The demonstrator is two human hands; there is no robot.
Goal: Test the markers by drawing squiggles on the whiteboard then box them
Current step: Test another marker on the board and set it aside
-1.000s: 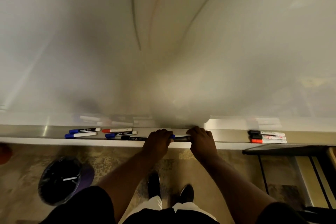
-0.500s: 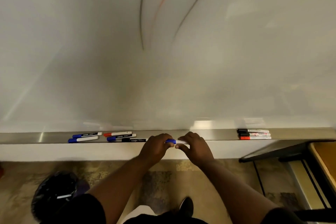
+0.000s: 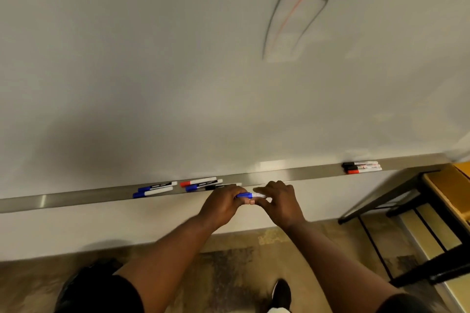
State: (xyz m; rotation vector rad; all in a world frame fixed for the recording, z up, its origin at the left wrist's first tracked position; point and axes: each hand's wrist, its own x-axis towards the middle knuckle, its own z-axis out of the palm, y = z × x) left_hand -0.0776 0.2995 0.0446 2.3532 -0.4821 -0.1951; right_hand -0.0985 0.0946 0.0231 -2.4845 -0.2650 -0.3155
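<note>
A blue-capped marker point(image 3: 250, 195) is held level between both hands just below the whiteboard's metal ledge point(image 3: 76, 197). My left hand point(image 3: 222, 204) grips the blue cap end. My right hand point(image 3: 278, 201) pinches the white barrel. Several markers point(image 3: 178, 187) with blue, red and black caps lie on the ledge to the left. Three more markers point(image 3: 362, 167) lie stacked on the ledge to the right. The whiteboard point(image 3: 178, 71) carries black and red squiggles point(image 3: 297, 2) near the top.
A black-framed table with a yellow top point(image 3: 447, 190) stands at the right, close to the ledge's end. A dark round object point(image 3: 76, 287) lies on the patterned floor at lower left. My shoe point(image 3: 281, 292) shows at the bottom.
The view has tilted upward, bringing the squiggles into view. Both hands have lifted the blue-capped marker off the ledge and hold it slightly in front of it.
</note>
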